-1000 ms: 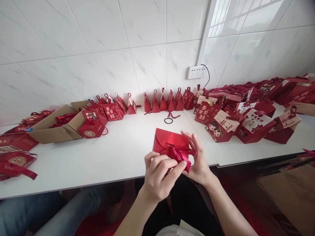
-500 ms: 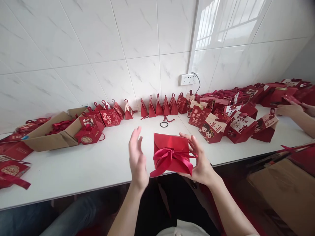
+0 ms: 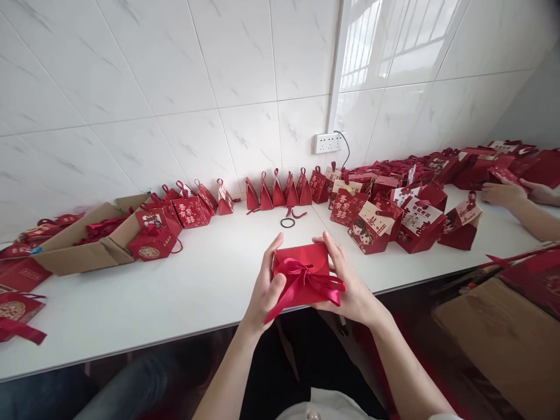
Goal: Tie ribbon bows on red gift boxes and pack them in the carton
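A red gift box (image 3: 317, 258) with a dark pink ribbon bow (image 3: 306, 277) on its front is between my hands, just above the table's near edge. My left hand (image 3: 265, 286) is closed on its left side, the thumb by the bow. On the right side my right hand (image 3: 347, 286) grips the box, fingers partly hidden behind it. Beyond the box, a black ring (image 3: 287, 223) and a loose dark red ribbon piece (image 3: 297, 214) lie on the white table (image 3: 210, 280).
Small red gift boxes (image 3: 277, 192) stand in a row along the tiled wall. At left is an open cardboard box (image 3: 87, 262) holding ribbons. More gift boxes (image 3: 420, 224) crowd the right. Another person's hands (image 3: 503, 193) hold a red item there. A power strip (image 3: 328, 143) is on the wall.
My left hand, earlier open and apart from the gift box, has moved right and closed on its left side. The box has tilted slightly; my right hand still holds it.
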`<state>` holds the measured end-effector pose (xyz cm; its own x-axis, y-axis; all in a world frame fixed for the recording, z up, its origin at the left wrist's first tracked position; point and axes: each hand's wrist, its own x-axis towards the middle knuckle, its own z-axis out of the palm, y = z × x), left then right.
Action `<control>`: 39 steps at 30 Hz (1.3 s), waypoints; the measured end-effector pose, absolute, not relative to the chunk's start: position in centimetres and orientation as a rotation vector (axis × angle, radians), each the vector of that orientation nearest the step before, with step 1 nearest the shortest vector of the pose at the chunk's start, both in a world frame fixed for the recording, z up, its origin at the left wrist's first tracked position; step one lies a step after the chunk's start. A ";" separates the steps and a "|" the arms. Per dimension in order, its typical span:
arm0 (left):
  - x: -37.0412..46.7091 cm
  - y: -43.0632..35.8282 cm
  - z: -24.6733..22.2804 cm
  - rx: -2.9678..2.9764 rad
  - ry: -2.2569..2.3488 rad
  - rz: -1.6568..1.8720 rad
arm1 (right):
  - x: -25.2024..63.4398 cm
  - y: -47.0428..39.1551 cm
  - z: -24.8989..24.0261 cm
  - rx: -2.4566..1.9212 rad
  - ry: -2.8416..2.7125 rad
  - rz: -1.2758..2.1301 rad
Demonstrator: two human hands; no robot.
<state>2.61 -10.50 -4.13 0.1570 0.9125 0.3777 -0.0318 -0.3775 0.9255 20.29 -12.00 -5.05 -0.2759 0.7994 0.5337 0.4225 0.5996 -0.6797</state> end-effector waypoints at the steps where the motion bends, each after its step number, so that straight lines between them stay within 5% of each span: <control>1: 2.4 -10.4 -4.0 1.561 0.870 1.362 | 20.2 -12.0 -4.9 -0.959 -1.910 0.493; 6: 0.7 -8.9 -4.3 1.609 0.836 1.260 | 19.9 -11.1 -5.5 -0.977 -1.897 0.519; 14: 0.0 -7.1 -11.4 1.422 1.038 1.112 | 19.3 -9.1 -13.1 -1.143 -1.772 0.982; 19: -0.4 -7.2 -10.8 1.449 1.176 1.069 | 20.6 -9.5 -13.1 -0.977 -1.601 1.258; 26: -0.1 -6.6 -9.7 1.594 1.407 1.025 | 18.9 -7.7 -12.3 -1.168 -1.312 1.018; 39: 0.8 -8.2 -10.2 1.807 1.725 0.986 | 18.4 -7.6 -12.3 -1.252 -1.152 1.060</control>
